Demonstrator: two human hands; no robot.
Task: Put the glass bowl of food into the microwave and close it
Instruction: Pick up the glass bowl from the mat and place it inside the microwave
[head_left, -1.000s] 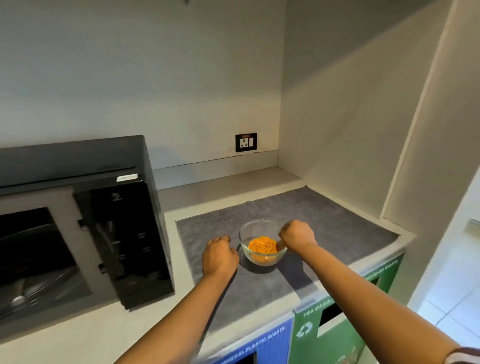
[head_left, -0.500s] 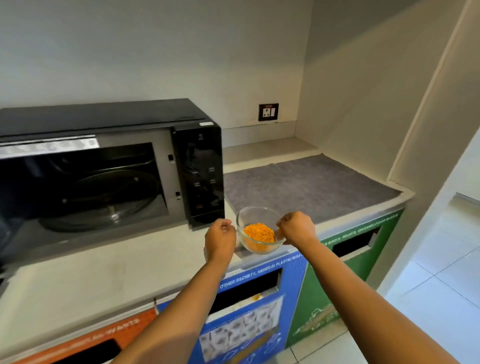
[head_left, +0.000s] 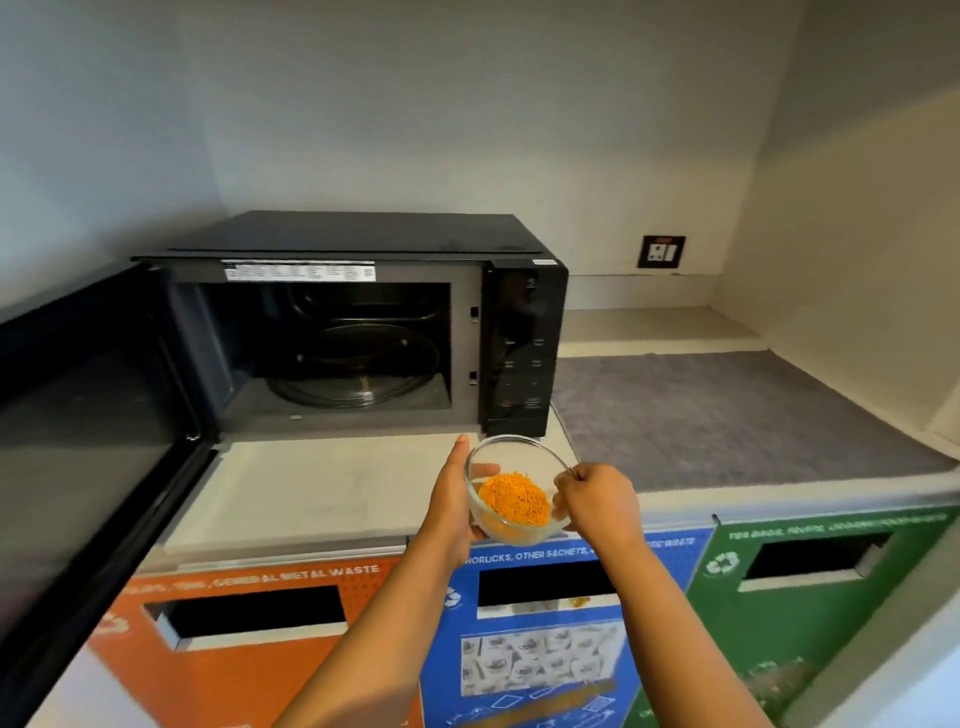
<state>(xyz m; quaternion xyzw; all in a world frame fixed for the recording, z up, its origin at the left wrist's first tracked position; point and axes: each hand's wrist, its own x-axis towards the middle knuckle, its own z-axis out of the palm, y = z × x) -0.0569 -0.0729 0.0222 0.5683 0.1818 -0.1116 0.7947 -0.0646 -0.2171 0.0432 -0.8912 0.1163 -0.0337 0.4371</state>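
A clear glass bowl (head_left: 511, 457) holding orange shredded food (head_left: 514, 499) hangs in the air above the counter's front edge, tilted a little toward me. My left hand (head_left: 452, 499) cups its left side and my right hand (head_left: 597, 499) grips its right rim. The black microwave (head_left: 358, 234) stands behind and to the left, its cavity showing a glass turntable (head_left: 353, 366). Its door (head_left: 88, 415) swings wide open to the left. The bowl is outside the cavity, just below the control panel (head_left: 522, 353).
A pale counter (head_left: 311, 493) runs in front of the microwave. A grey mat (head_left: 727, 415) covers the counter to the right. Below are orange (head_left: 234, 665), blue (head_left: 540, 649) and green (head_left: 810, 613) waste bins. A wall socket (head_left: 661, 251) sits at the back right.
Both hands lifted the bowl off the grey mat and carried it left toward the microwave. The view swung left, bringing the open cavity and door fully into sight.
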